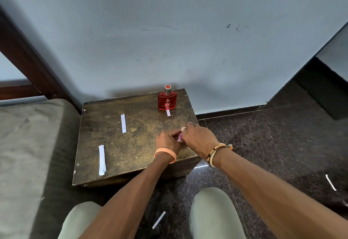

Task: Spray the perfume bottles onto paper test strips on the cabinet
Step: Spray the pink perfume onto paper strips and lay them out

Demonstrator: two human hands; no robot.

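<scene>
Cabinet (pixel 113 144): one low brown wooden unit with a worn top, set against the blue-grey wall (pixel 169 41).

Perfume bottles, plainly seen: one. The red bottle (pixel 167 99) stands upright at the far right of the cabinet top, close to the wall, with its silver, red-topped cap on.

Paper strips on the cabinet: three.
- The short strip (pixel 168 113) lies just in front of the red bottle, its far end at the bottle's base.
- The middle strip (pixel 123 123) lies left of centre, well apart from the bottle.
- The near-left strip (pixel 101 160) lies close to the front left edge.

Paper strips on the dark speckled floor (pixel 263 135): two. One floor strip (pixel 159 220) lies between the person's knees; the other, the far floor strip (pixel 330 182), lies well off to the right.

Hands: two, brought together over the right front part of the cabinet top.
- The left hand (pixel 167 141) has its fingers curled in and pinches a small pink object (pixel 180 138).
- The right hand (pixel 197 138) is bent down over the same object from the other side, gripping it; its fingertips are hidden.
- The object shows only as a sliver between the hands, and I cannot tell what it is.

Worn items:
- One orange wristband (pixel 165 154) on the left wrist.
- A cluster of bracelets (pixel 218 152) on the right wrist.
- Two rings (pixel 190 124) on the right hand.

A grey mattress (pixel 28 144) lies left of the cabinet.
</scene>
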